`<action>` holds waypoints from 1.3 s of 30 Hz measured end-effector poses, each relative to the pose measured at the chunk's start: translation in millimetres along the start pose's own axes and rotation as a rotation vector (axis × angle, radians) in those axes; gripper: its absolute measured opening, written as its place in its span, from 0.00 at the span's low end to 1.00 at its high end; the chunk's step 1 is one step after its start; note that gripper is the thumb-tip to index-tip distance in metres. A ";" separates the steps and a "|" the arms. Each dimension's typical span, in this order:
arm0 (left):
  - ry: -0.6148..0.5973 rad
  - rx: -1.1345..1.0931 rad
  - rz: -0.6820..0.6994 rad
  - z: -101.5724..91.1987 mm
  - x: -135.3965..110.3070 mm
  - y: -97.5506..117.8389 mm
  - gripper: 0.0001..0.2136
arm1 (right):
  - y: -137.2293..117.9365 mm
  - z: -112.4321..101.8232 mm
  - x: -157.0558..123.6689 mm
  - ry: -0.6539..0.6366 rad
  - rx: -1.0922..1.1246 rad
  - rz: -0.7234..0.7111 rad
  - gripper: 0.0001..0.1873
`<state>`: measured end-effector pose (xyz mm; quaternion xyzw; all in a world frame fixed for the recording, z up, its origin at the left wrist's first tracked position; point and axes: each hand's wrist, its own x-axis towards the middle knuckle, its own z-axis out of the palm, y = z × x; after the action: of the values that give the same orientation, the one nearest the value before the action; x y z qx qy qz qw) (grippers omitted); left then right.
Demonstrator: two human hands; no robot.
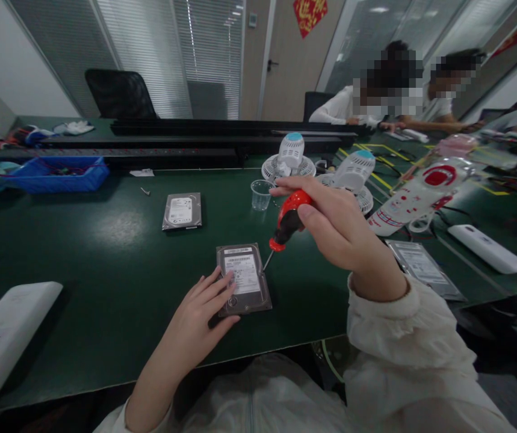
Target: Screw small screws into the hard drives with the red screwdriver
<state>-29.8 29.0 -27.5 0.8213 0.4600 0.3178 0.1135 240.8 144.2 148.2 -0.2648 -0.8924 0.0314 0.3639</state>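
A hard drive (245, 276) lies flat on the dark green table (105, 270) in front of me, label up. My left hand (201, 313) rests on its near left corner, fingers spread flat and pressing it down. My right hand (334, 225) is wrapped round the red and black handle of a screwdriver (287, 224). The tool stands tilted, its thin tip touching the drive's right edge.
A second hard drive (182, 211) lies farther back, with a clear plastic cup (260, 195) and two small white fans (291, 157) beyond. A blue bin (55, 174) sits far left, a white block (3, 337) near left. Other people sit at the back right.
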 end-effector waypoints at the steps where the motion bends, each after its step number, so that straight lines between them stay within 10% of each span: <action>1: 0.002 -0.005 -0.003 0.0 -0.1 0.0 0.28 | -0.4 0.1 0.2 0.012 0.037 -0.004 0.19; 24: -0.004 -0.009 -0.016 -0.5 -0.2 1.3 0.28 | -3.7 6.9 2.1 0.140 -0.006 -0.131 0.09; 34: -0.005 -0.009 -0.021 0.3 -1.0 1.0 0.27 | -12.6 -21.0 -2.8 -0.107 -0.005 -0.097 0.23; 39: -0.010 -0.016 -0.027 -0.1 -0.9 0.4 0.28 | -12.0 -13.7 -3.0 -0.027 -0.099 -0.042 0.14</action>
<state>-29.9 28.1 -27.6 0.8156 0.4681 0.3157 0.1267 246.3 130.6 159.3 -0.2634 -0.9031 -0.0169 0.3387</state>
